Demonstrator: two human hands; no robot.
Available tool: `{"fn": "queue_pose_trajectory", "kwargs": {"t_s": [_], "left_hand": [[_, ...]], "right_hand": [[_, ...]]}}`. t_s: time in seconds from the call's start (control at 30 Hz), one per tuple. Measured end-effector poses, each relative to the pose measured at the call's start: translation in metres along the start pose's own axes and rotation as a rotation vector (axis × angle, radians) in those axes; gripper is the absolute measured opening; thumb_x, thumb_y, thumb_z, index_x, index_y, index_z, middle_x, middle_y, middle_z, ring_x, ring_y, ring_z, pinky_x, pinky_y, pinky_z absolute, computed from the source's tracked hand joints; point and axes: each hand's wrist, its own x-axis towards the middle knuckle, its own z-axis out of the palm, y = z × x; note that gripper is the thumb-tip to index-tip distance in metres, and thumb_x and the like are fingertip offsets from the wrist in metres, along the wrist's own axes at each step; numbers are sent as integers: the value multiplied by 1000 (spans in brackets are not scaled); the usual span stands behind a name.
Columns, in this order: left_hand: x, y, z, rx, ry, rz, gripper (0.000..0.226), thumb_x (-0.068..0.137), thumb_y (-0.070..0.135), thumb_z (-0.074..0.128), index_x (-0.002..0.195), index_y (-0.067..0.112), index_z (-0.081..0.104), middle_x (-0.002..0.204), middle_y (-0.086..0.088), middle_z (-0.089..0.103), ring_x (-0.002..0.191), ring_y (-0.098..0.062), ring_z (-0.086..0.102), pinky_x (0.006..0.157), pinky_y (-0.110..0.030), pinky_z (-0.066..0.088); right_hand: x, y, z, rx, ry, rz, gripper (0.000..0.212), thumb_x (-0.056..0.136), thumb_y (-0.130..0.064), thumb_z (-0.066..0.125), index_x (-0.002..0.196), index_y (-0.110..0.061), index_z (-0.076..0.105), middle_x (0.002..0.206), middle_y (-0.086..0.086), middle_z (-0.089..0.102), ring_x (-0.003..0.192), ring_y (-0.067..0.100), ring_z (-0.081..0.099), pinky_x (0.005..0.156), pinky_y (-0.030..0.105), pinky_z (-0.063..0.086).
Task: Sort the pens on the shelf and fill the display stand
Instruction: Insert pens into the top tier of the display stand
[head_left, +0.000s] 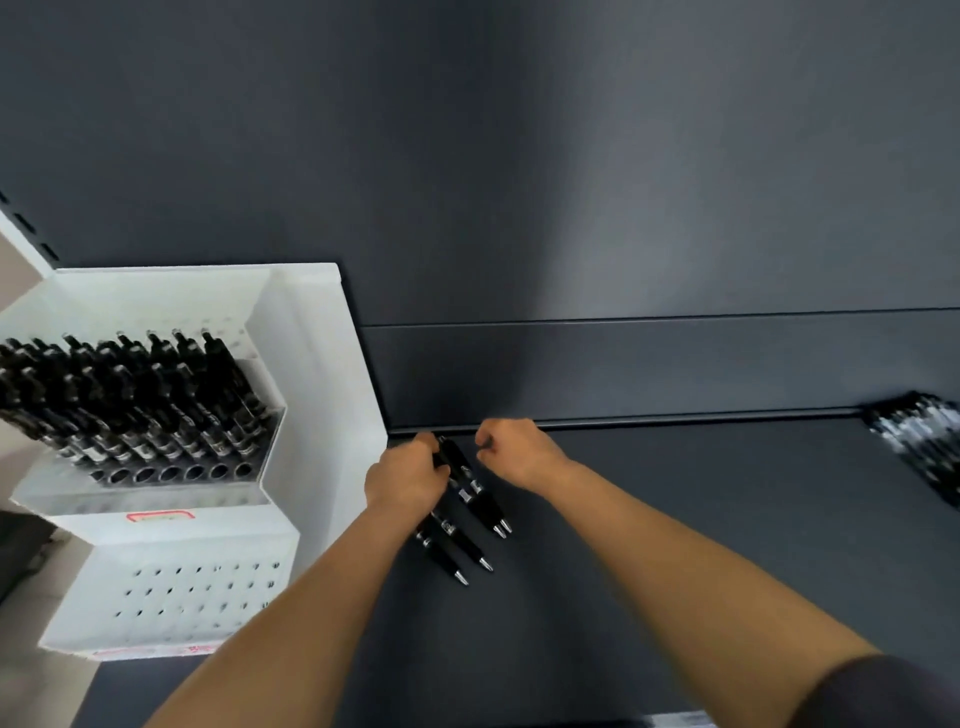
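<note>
Left hand (405, 480): closed on a bundle of black click pens w/ silver tips (467, 512), tips pointing toward the person.
Right hand (511, 452): fingers curled shut just beside the pens' top ends; cannot tell if it touches them.
Shelf: dark grey metal shelf (675, 519), the pens are low over it.
Stand: white perforated display stand (322, 415) at left, upper tier nearly full w/ black pens, front row of holes empty.
Far right: blurred pile of black pens (924, 441) at the shelf's back edge.
</note>
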Motion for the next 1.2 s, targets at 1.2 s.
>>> {"fn": "queue_pose_trajectory", "kwargs": {"t_s": [1.2], "left_hand": [[17, 35, -14, -716, -4, 297, 23, 92, 4, 49, 107, 22, 52, 100, -11, 55, 82, -23, 60, 72, -44, 58]], "right_hand": [[-10, -11, -20, 601, 117, 133, 31, 101, -9, 34, 127, -8, 50, 88, 6, 54, 59, 11, 50, 60, 26, 52]]}}
